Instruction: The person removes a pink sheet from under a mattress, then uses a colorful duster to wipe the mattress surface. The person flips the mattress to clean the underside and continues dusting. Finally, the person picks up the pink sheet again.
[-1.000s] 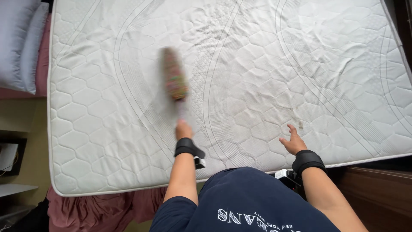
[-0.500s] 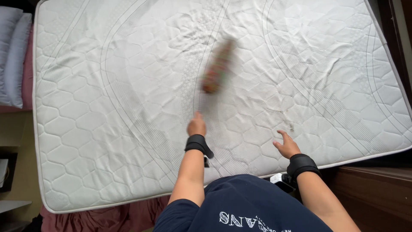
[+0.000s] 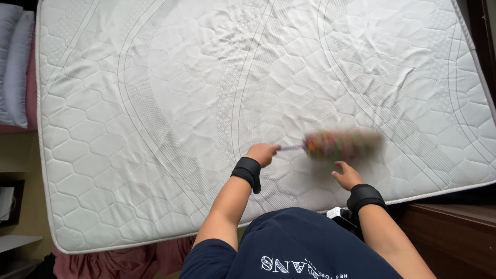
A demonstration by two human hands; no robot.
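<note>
Left hand (image 3: pixel 262 153) is fisted tight around the thin handle of that fluffy multicolored duster (image 3: pixel 341 143), probably featherlight and floppy, mid-frame over the white mattress (image 3: pixel 155 103), right hand (image 3: pixel 347 175) spread flat.

A bare white quilted mattress (image 3: pixel 155 103) fills nearly the whole view, its cover lightly creased. At about five o'clock from its middle a blurred multicoloured duster (image 3: pixel 341 143) sweeps its surface, and the right hand (image 3: pixel 347 175) rests there with fingers spread.
</note>
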